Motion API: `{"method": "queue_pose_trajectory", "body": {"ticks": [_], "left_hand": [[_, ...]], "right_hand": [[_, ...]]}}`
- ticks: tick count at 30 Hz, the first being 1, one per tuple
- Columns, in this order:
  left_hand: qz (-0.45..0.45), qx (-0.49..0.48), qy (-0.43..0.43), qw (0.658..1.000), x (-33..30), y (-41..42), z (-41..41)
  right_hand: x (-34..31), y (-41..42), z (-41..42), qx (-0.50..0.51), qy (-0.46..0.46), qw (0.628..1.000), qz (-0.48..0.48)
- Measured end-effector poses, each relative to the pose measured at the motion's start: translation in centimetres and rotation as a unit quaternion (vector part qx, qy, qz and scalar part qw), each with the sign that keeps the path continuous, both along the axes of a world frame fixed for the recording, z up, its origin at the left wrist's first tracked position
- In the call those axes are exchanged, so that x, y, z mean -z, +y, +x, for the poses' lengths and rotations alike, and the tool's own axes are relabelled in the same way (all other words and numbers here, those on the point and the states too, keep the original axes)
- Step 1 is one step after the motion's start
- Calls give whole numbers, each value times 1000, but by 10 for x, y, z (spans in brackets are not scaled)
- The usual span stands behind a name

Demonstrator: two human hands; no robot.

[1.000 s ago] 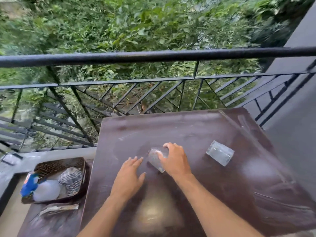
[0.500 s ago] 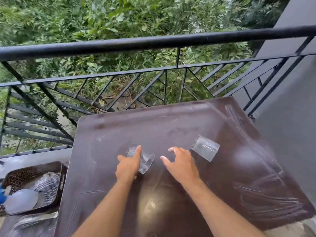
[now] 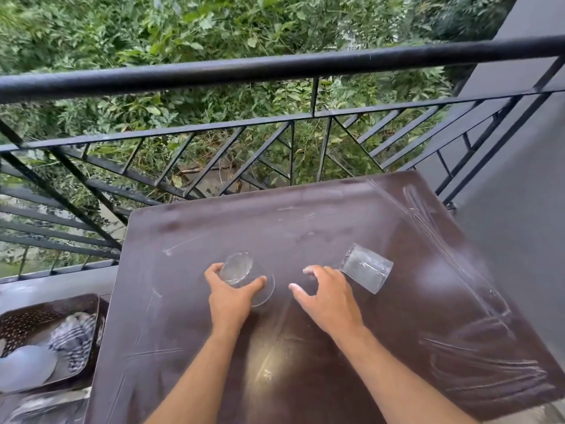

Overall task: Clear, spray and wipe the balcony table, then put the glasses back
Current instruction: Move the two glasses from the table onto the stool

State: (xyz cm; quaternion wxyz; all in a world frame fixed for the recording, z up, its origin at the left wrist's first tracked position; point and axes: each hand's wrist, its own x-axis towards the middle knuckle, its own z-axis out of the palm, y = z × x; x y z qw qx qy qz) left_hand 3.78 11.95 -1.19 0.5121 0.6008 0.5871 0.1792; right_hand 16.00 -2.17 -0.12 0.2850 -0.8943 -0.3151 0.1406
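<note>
Balcony counter (image 3: 305,218), streaky: left hand (image 3: 231,296) grips one glass (image 3: 244,278), tilted. Right hand (image 3: 328,296) loosely spread, holding nothing, just beside second glass (image 3: 365,267).

No readable text, label, brand, number or sign anywhere in view.
</note>
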Motion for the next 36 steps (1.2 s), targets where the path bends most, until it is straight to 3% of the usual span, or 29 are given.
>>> {"method": "queue_pose_trajectory", "body": {"ticks": [4,11,16,20,23,26,29,32,36], "left_hand": [[67,56,2,996,6,-6,-1],[99,80,-4,992,14,-14,0],[104,103,23,989,19,-10,-4],[90,113,36,989,19,-8,-6],[85,119,45,988,17,-8,-7],[78,121,52,988,17,-6,-7],[79,130,54,987,17,-4,-7],[75,129,52,987,16,-4,-6],[78,127,52,987,16,-4,-7]], "right_hand": [[3,2,3,6,-2,1000,7],[9,6,11,3,-17,1000,21],[8,9,38,2,-117,993,9],[12,-1,66,46,-216,968,-119],[18,-12,81,58,-193,940,-274],[32,-12,90,58,-203,922,-325],[39,-12,96,62,-237,923,-298],[29,-11,98,73,-191,949,-241],[11,-2,79,113,-104,988,-13]]}}
